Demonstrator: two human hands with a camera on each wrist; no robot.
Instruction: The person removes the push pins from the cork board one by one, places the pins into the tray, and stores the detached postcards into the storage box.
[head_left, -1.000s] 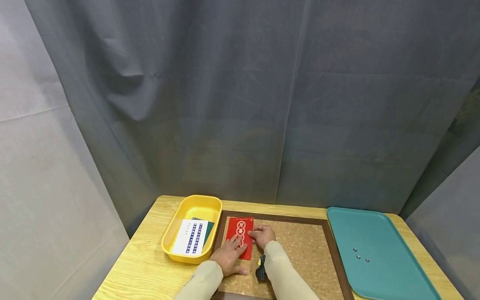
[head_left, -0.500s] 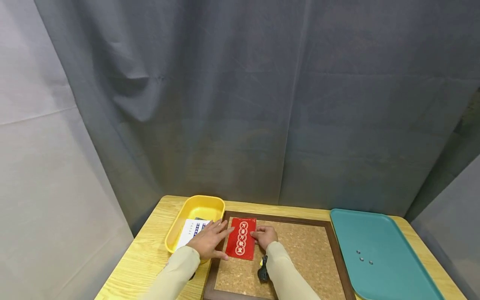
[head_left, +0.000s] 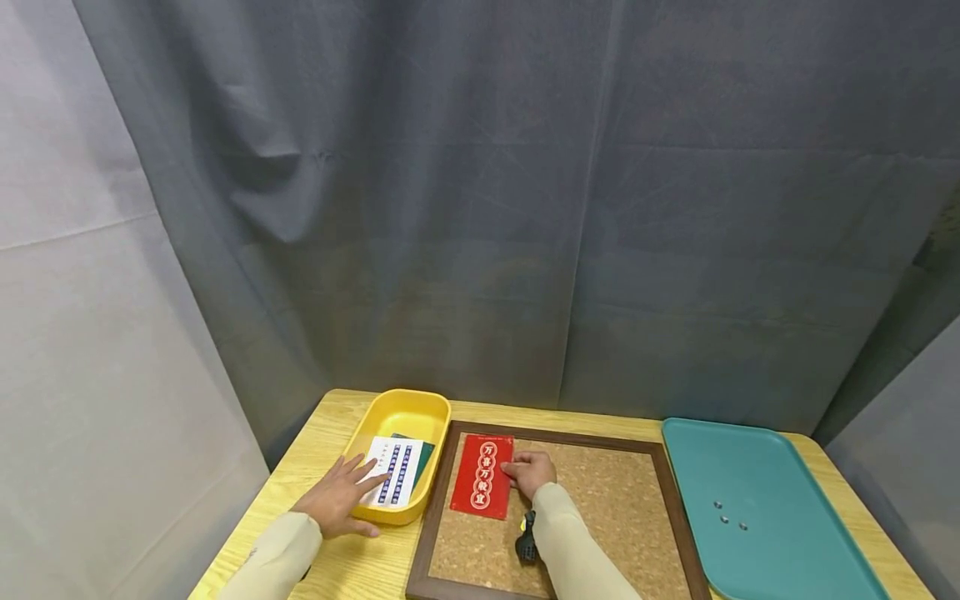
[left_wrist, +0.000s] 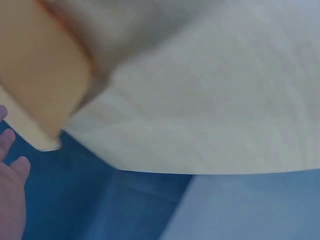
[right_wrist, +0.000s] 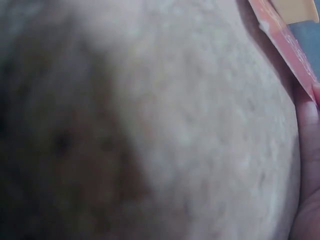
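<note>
A red envelope with a column of pale characters lies at the left part of the framed cork board. My right hand pinches its right edge between thumb and fingers; in the right wrist view that edge of the red envelope is raised off the cork. With fingers spread, my left hand hovers by the near left side of the yellow tub. A white card with blue print lies in the tub over a dark green piece. Left fingertips appear at the left wrist view's edge.
At the right stands a teal tray with three small shiny round pieces. The board's dark frame borders the tub. A grey curtain hangs behind the wooden table.
My left hand has lifted off the red envelope and moved left past the tub's card to the tub's near left side. The right hand stays at the envelope's right edge.
</note>
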